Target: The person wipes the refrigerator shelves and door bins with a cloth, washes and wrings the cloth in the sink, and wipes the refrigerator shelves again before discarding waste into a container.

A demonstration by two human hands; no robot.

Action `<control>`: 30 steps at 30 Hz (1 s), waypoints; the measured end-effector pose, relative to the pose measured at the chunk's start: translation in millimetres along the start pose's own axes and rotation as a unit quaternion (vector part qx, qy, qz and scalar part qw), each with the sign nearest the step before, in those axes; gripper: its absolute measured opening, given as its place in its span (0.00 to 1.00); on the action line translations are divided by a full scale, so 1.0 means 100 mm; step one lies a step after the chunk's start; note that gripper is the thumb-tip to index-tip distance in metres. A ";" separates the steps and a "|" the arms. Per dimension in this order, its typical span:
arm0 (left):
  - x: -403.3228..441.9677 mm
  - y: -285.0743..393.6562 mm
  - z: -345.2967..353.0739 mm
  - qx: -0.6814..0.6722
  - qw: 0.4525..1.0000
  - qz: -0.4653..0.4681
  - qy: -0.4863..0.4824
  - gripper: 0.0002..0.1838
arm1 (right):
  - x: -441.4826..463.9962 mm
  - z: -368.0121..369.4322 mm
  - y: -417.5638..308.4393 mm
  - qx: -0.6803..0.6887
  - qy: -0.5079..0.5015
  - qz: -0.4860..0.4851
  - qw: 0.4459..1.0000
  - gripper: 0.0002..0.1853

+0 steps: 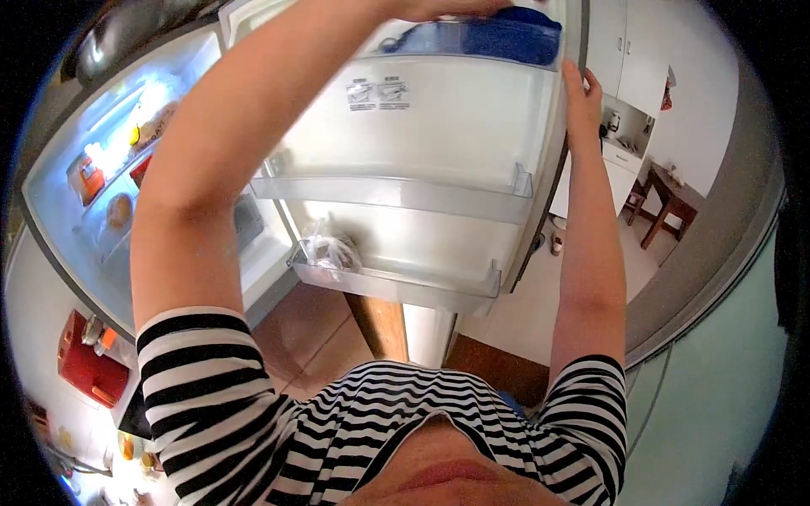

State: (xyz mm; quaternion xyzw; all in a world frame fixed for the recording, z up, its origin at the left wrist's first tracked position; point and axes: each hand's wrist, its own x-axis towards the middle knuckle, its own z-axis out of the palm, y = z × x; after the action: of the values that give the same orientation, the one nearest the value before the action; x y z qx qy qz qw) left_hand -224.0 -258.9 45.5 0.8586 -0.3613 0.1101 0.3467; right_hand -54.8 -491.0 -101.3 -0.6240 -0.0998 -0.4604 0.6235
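Observation:
My left hand (451, 8) reaches across to the top shelf of the open refrigerator door (447, 126), partly cut off by the upper frame edge. Its fingers press onto a dark blue cloth (489, 40), which lies bunched in the clear top shelf. At the door's outer edge, my right hand (584, 105) is closed round the rim, steadying the door from the right side. Below are a clear middle shelf (396, 196) and a clear bottom shelf (396, 285). A knotted plastic bag (329, 250) with something brownish inside sits at the left end of the bottom one.
The lit refrigerator compartment (63, 177) on the left holds food and bags. A red box-like object (91, 358) stands at lower left. Beyond the door are white cabinets (637, 51) and a dark wooden table (671, 194). A door frame (742, 228) curves along the right.

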 end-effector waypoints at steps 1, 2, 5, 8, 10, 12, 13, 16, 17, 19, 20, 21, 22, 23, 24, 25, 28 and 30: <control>0.02 -0.07 0.03 0.078 0.997 0.023 -0.017 0.48 | 0.00 -0.01 0.00 0.004 -0.008 0.000 1.000 0.51; 0.05 -0.13 0.03 0.159 0.986 0.046 -0.036 0.48 | 0.00 -0.01 -0.03 0.005 -0.011 -0.001 1.000 0.51; -0.08 -0.25 -0.18 0.233 0.969 0.030 -0.077 0.50 | 0.03 -0.01 0.01 0.009 -0.001 -0.015 1.000 0.51; -0.38 -0.54 -0.48 0.228 0.968 -0.104 -0.011 0.53 | 0.07 -0.02 0.04 0.012 -0.010 -0.007 1.000 0.51; -0.59 -0.67 -0.73 0.322 0.931 -0.169 0.009 0.53 | 0.09 -0.04 0.07 0.022 -0.012 -0.013 1.000 0.51; -0.85 -0.97 -1.01 0.359 0.886 -0.285 0.072 0.52 | 0.03 -0.06 -0.01 -0.033 0.001 -0.026 0.999 0.51; -0.96 -1.02 -1.16 0.274 0.907 -0.317 0.040 0.51 | 0.10 -0.02 0.09 0.034 -0.009 -0.025 0.999 0.52; -1.06 -1.00 -1.21 0.416 0.809 -0.395 0.125 0.50 | 0.06 -0.02 0.03 0.036 -0.011 -0.004 0.999 0.51; -1.08 -1.02 -1.36 0.392 0.842 -0.360 0.087 0.48 | 0.05 -0.01 0.01 0.023 -0.003 0.002 1.000 0.50; -1.01 -0.88 -1.38 0.447 0.807 -0.379 0.070 0.48 | 0.18 -0.05 0.16 0.019 -0.012 -0.007 1.000 0.50; -0.97 -0.84 -1.37 0.497 0.771 -0.394 0.048 0.48 | 0.17 -0.04 0.15 0.009 -0.019 -0.013 1.000 0.49; -0.94 -0.83 -1.37 0.513 0.766 -0.388 0.029 0.50 | 0.15 -0.04 0.13 -0.006 -0.007 0.006 1.000 0.49; -0.92 -0.81 -1.33 0.512 0.765 -0.389 0.030 0.50 | 0.14 -0.04 0.11 -0.005 -0.009 0.005 1.000 0.49; -0.90 -0.75 -1.23 0.525 0.750 -0.401 0.033 0.50 | 0.13 -0.04 0.10 0.014 -0.012 0.009 1.000 0.49; -0.90 -0.73 -1.18 0.538 0.734 -0.413 0.036 0.50 | 0.12 -0.03 0.09 0.034 -0.015 0.014 0.999 0.49; -0.88 -0.75 -1.21 0.539 0.733 -0.414 0.036 0.50 | 0.10 -0.03 0.08 0.035 -0.016 0.014 0.999 0.49; -0.82 -0.89 -1.41 0.407 0.798 -0.441 -0.055 0.45 | 0.07 -0.04 0.06 0.031 -0.001 0.019 0.999 0.48; -0.82 -0.99 -1.50 0.269 0.892 -0.340 -0.125 0.36 | 0.14 -0.05 0.12 0.031 0.000 0.006 0.999 0.47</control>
State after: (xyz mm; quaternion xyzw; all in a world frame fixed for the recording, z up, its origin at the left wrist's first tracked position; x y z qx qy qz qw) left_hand -204.4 -63.5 68.7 0.9961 -0.0444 -0.0298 0.0708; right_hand -40.6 -503.5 -101.3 -0.6050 -0.1105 -0.4528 0.6456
